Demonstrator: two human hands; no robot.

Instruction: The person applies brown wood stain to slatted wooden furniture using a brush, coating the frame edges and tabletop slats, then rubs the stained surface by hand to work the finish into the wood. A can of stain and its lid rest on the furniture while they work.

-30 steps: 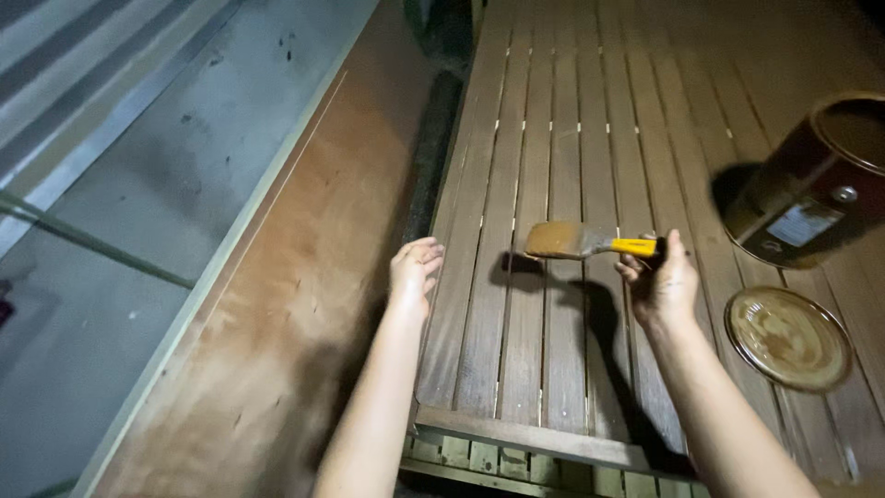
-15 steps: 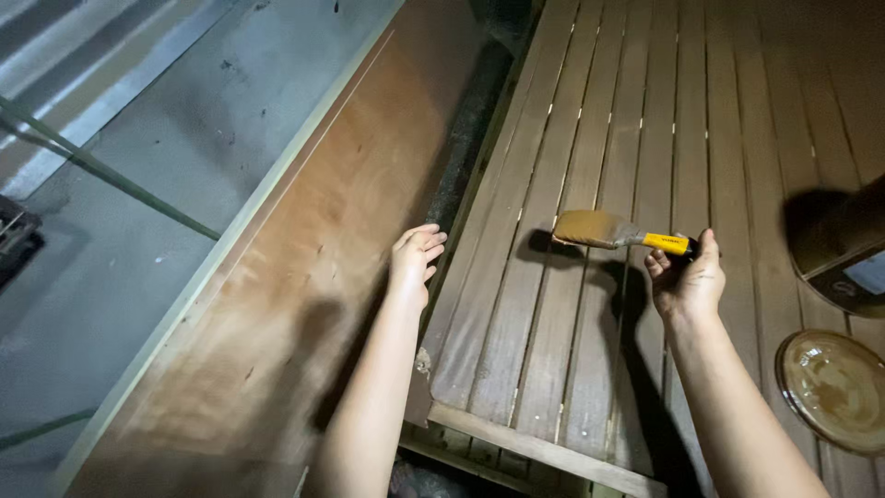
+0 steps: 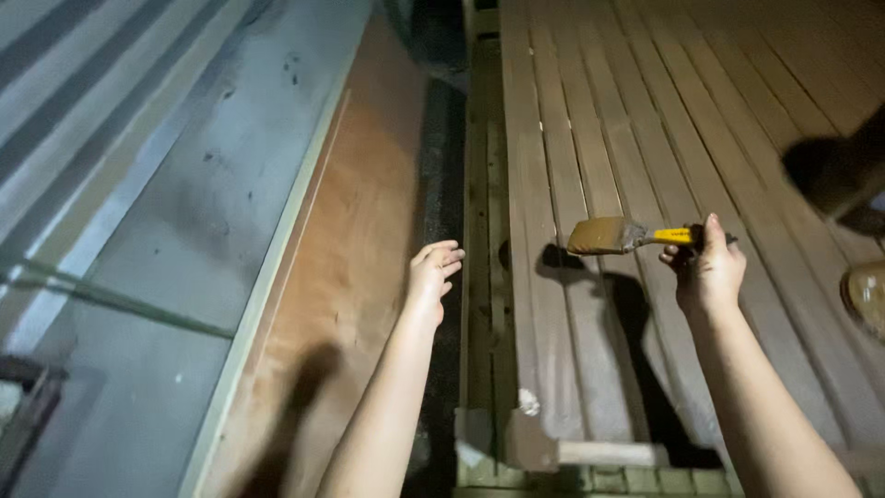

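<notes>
1. Looking down, we see a slatted wooden panel [image 3: 590, 184] filling the right half of the view, its long brown slats running away from us. The near end is closed by a cross batten [image 3: 590, 454].
2. Left of it lies a flat reddish-brown board [image 3: 350, 277] with a pale edge strip, also running away from us. Left of that is grey concrete floor [image 3: 157, 231].
3. Between board and slatted panel there's a dark gap [image 3: 446, 184]; we can't tell what's inside it.
4. Our right arm reaches out over the slats and casts a hard shadow [image 3: 636, 350] on them.
5. Our left hand [image 3: 431, 277] is over the gap at the inner edge of the reddish board, fingers loosely spread and slightly curled, holding nothing. We can't tell whether it touches anything.
6. Our right hand [image 3: 708, 272] is closed round the yellow handle of a paintbrush [image 3: 619, 236], thumb up.
7. The brush is held roughly level, bristles pointing left. Bristles are brown and wet-looking. They sit above the slats near the panel's left side, with a separate shadow below, so the brush is apart from the wood.
8. At the right edge, a round brownish lid [image 3: 868, 297] lies on the slats, cut off by the frame. A dark shape above it is too cropped to identify.
</notes>
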